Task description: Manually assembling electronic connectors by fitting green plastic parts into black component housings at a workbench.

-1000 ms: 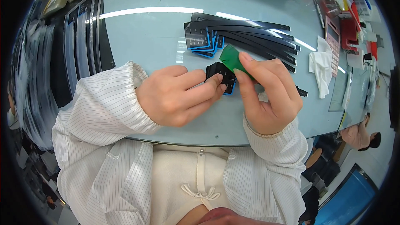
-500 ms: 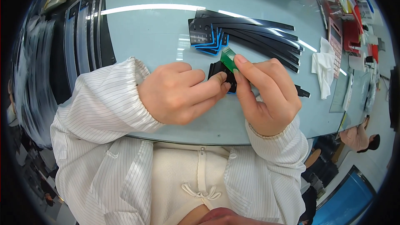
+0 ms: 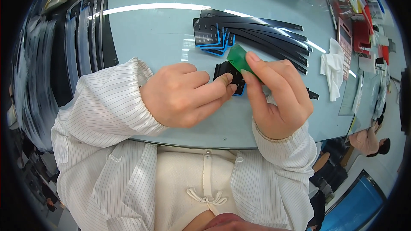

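Black blue-edged panel (image 3: 238,79) lies beneath the curled fingertips of my left hand (image 3: 182,96), gripped or not I can't tell; rightward, my right hand (image 3: 281,96) pinches a green sheet (image 3: 239,57).

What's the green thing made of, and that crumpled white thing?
The green piece looks like smooth, thin plastic: it's curved and seems slightly see-through. The white thing seems matte tissue or thin cloth, lying in soft folds; I can't tell which.

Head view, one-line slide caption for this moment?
The left hand touches a black panel; the right hand pinches a green piece beside it.
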{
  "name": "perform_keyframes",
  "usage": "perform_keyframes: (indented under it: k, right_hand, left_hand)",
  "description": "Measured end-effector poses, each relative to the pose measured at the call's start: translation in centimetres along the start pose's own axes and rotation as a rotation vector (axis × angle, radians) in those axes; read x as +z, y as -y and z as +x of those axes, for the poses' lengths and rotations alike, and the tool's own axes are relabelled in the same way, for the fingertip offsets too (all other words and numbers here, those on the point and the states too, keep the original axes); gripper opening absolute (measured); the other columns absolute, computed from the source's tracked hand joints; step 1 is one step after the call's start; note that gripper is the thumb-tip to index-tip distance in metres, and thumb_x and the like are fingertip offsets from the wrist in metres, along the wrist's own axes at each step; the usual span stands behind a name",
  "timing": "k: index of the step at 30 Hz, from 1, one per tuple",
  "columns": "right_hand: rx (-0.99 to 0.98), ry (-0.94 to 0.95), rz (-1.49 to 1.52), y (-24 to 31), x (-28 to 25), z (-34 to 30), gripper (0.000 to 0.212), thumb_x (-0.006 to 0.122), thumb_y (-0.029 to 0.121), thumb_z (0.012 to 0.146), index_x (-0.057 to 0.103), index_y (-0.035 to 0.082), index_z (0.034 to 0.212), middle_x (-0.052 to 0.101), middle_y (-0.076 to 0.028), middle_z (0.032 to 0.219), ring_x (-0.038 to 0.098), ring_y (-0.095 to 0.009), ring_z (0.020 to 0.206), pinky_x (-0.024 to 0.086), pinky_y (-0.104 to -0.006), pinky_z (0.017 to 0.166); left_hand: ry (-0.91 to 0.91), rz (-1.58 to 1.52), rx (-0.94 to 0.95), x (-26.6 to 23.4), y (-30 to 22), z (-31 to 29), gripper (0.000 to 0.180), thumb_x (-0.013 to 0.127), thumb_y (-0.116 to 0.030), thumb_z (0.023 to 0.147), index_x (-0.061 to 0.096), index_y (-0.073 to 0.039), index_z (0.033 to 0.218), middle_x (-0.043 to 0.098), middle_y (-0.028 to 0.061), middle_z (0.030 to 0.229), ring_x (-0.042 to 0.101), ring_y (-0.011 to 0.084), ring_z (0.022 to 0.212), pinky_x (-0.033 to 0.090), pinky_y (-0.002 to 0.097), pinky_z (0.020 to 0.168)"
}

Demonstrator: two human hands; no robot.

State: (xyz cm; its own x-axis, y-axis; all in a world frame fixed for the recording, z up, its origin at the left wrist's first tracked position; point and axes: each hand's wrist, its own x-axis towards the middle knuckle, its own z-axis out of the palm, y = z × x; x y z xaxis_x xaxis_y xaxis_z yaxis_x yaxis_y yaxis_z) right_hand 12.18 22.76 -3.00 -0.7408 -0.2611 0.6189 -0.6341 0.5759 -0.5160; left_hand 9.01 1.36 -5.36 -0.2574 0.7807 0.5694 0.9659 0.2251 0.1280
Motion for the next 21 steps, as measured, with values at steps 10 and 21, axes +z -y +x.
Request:
perform_keyframes:
  k: [10, 21]
  right_hand:
    - [0.028, 0.045, -0.011, 0.7, -0.6, 0.0, 0.037, 0.072, -0.019, 0.067, 0.073, -0.008, 0.102, 0.067, -0.011, 0.077, 0.058, -0.016, 0.061, 0.043, -0.0249, 0.053]
    - [-0.004, -0.142, -0.063, 0.6, -2.1, 0.4, 0.030, 0.071, -0.019, 0.074, 0.069, -0.011, 0.104, 0.072, -0.019, 0.089, 0.061, -0.017, 0.067, 0.045, -0.0246, 0.058]
  left_hand:
    - [0.005, 0.002, 0.014, -0.2, 0.3, 0.0, 0.024, 0.078, -0.006, 0.071, 0.076, 0.002, 0.093, 0.066, 0.0064, 0.091, 0.044, 0.0095, 0.055, 0.034, 0.0253, 0.043]
    - [-0.040, -0.022, 0.020, -0.2, 0.5, 0.3, 0.015, 0.078, -0.007, 0.075, 0.073, 0.001, 0.086, 0.066, 0.0043, 0.089, 0.053, 0.0098, 0.059, 0.036, 0.0254, 0.046]
